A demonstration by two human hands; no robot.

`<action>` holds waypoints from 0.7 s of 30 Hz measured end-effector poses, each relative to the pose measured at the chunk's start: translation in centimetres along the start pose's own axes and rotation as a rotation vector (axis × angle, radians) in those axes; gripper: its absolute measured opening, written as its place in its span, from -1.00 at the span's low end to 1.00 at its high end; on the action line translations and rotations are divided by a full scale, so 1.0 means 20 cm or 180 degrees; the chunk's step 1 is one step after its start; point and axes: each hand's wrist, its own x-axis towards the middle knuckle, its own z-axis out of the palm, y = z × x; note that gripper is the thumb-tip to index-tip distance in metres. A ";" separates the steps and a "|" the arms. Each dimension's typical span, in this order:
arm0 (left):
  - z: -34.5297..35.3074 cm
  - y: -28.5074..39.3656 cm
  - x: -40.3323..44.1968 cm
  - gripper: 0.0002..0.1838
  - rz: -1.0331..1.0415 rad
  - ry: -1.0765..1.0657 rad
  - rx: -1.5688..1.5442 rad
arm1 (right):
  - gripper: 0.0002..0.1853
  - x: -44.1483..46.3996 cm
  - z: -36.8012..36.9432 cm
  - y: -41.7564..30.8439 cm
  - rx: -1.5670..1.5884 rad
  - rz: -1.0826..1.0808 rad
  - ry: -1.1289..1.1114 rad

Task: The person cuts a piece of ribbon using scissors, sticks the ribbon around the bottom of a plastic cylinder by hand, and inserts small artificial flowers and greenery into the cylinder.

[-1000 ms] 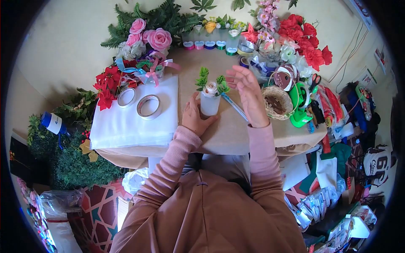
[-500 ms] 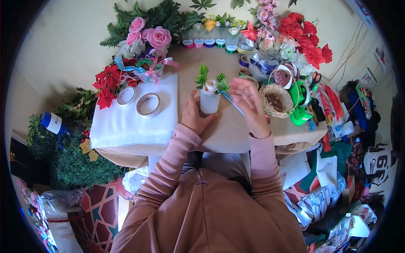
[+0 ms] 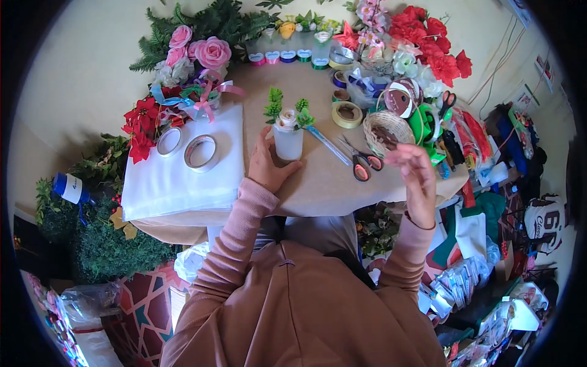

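Note:
A small frosted white jar (image 3: 288, 144) stands upright on the brown-covered table, with a cream rose (image 3: 287, 118) and green sprigs (image 3: 274, 105) at its top. My left hand (image 3: 269, 164) curves round the jar's left side and base, thumb in front. My right hand (image 3: 417, 183) is raised at the table's front right, just before the wicker basket (image 3: 389, 134). Its fingers are loosely bent, and I see nothing in them. Between the hands lie scissors (image 3: 363, 160) with black and orange handles and a light-blue ruler-like strip (image 3: 329, 145).
White sheets (image 3: 183, 192) with two tape rolls (image 3: 200, 153) lie on the left. More tape (image 3: 347, 114), a green tape dispenser (image 3: 422, 125) and red flowers (image 3: 428, 43) are on the right. Ribbon-banded jars (image 3: 287, 49) line the back, beside pink roses (image 3: 213, 53).
My right hand has moved away from the jar, right and toward me, uncovering the scissors and tape. The left hand stays at the jar. The whole view has shifted slightly.

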 end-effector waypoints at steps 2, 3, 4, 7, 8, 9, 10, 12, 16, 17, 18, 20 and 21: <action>-0.01 0.00 0.00 0.04 0.0048 -0.0005 0.0012 | -0.70 -0.03 -0.04 -0.01 -0.0069 -0.0004 0.0102; -0.01 0.00 0.00 0.04 0.0053 -0.0049 -0.0045 | -0.73 -0.05 -0.06 -0.01 -0.0174 0.0097 0.0147; -0.01 0.01 0.00 0.04 0.0058 -0.0050 -0.0045 | -0.75 -0.06 -0.07 -0.01 -0.0276 0.0195 0.0188; -0.01 0.01 0.00 0.04 0.0083 -0.0055 0.0036 | -0.79 -0.08 -0.09 0.01 -0.0298 0.0277 0.0248; -0.02 0.01 0.00 0.05 0.0086 -0.0063 0.0076 | -0.79 -0.08 -0.08 0.02 -0.0292 0.0275 0.0244; -0.02 0.01 0.00 0.05 0.0088 -0.0073 0.0114 | -0.80 -0.08 -0.08 0.03 -0.0274 0.0279 0.0208; -0.02 0.01 0.00 0.05 0.0088 -0.0069 0.0118 | -0.81 -0.08 -0.07 0.04 -0.0256 0.0281 0.0171; -0.01 0.01 0.00 0.05 0.0098 -0.0073 0.0133 | -0.81 -0.07 -0.05 0.06 -0.0163 0.0314 0.0117; 0.00 -0.03 0.00 0.04 0.0265 0.0026 0.0254 | -0.81 -0.06 0.03 0.11 0.0011 0.0379 -0.0114; -0.01 -0.01 0.00 0.04 0.0180 0.0007 0.0167 | -0.83 -0.06 0.06 0.13 0.0141 0.0439 -0.0103; -0.01 -0.01 0.00 0.03 0.0093 -0.0011 0.0081 | -0.83 -0.06 0.07 0.14 0.0140 0.0446 -0.0108; 0.00 -0.01 0.00 0.03 0.0048 -0.0010 0.0058 | -0.86 -0.05 0.09 0.16 -0.0086 0.0387 -0.0290; 0.00 -0.01 0.00 0.03 0.0015 -0.0011 0.0034 | -0.88 -0.05 0.11 0.15 -0.0032 0.0475 -0.0202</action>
